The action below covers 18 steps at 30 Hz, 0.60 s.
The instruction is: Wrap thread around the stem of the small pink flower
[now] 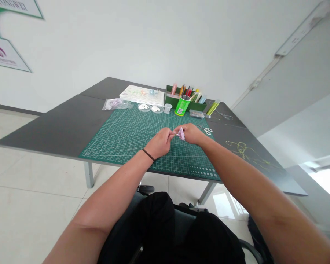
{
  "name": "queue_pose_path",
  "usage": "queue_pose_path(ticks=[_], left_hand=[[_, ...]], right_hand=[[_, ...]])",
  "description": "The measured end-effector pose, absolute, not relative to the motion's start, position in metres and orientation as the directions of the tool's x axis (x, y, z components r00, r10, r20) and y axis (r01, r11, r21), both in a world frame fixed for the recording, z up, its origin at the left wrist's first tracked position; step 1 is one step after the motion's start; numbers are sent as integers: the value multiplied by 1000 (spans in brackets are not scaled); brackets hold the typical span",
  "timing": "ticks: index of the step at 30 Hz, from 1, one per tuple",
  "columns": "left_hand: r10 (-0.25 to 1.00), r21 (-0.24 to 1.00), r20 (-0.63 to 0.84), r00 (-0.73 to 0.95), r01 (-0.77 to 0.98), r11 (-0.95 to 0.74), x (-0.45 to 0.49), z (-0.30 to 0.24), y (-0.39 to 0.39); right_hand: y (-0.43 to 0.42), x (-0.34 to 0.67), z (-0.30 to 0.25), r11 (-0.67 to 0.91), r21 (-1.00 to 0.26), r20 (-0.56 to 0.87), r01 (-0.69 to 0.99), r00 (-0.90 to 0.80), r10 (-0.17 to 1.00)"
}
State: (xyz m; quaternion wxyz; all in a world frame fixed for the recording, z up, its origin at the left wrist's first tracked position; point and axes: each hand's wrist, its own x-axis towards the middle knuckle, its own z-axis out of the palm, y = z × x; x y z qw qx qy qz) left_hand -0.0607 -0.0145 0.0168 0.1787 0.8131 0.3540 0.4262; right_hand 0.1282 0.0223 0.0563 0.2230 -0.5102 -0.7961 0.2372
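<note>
Dark grey tabletop (71,121) is seen against a white wall, and a green cutting mat (121,146) is laid over it beneath the hands. Above the mat, the left hand (159,143) and the right hand (191,134) are brought close together, both closed in a pinch on a small lilac gathered piece (181,134). Its narrow end is held between the fingertips, and its wider part flares out just below the right hand. Whether it is fabric or paper cannot be told. It is judged light, soft and easily crushed, so it would best be held at the gathered neck rather than the loose edge. A black wristband (148,154) is worn on the left wrist. Small scissors (206,129) are lying just beyond the right hand, a green can of pens (182,105) stands farther ahead of both hands, and yellow-green thread (244,152) is strewn to the right of the right hand.
</note>
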Motion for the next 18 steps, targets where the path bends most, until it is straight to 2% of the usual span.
queue_pose_path(ticks=[5, 11, 18], left_hand=[[747, 596, 575, 335, 454, -662, -61, 18, -13], [755, 617, 608, 244, 453, -643, -62, 18, -7], [781, 661, 606, 150, 451, -600, -59, 16, 0]], right_hand=[[15, 122, 41, 348, -602, 161, 719, -317, 935], [6, 113, 31, 236, -655, 109, 718, -219, 970], [-13, 114, 26, 344, -611, 200, 713, -282, 938]])
